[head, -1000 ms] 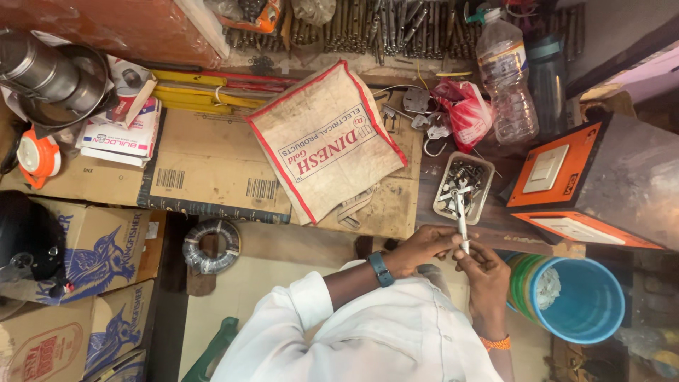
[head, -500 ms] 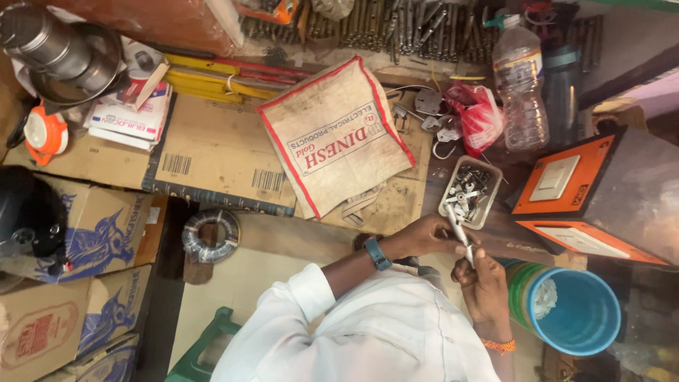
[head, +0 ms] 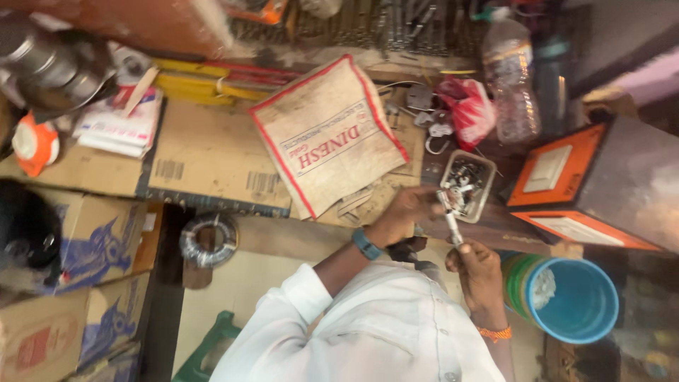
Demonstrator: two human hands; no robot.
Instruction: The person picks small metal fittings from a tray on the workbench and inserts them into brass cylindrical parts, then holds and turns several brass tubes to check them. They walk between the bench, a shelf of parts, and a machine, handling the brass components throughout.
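My right hand (head: 479,274), with an orange band at the wrist, is closed around the lower end of a thin white tool (head: 453,228) that stands nearly upright. My left hand (head: 404,213), with a teal watch on its wrist, curls in from the left. Its fingertips pinch the tool's upper end right at the rim of a small white tray (head: 486,194) full of several small metal parts. What sits at the tool's tip is too small to tell. Both hands work at the front edge of a cluttered bench, above my white shirt.
A worn printed sack (head: 329,134) lies on flattened cardboard (head: 205,159). A red bag (head: 468,110), a plastic bottle (head: 511,78) and orange boxes (head: 566,177) stand to the right, with a blue bucket (head: 574,301) below them. A wire coil (head: 207,240) and cartons (head: 92,244) are at the left.
My hands have drawn slightly apart along the tool: the left now sits up by the tray's rim and the right lower down. The view has shifted a little.
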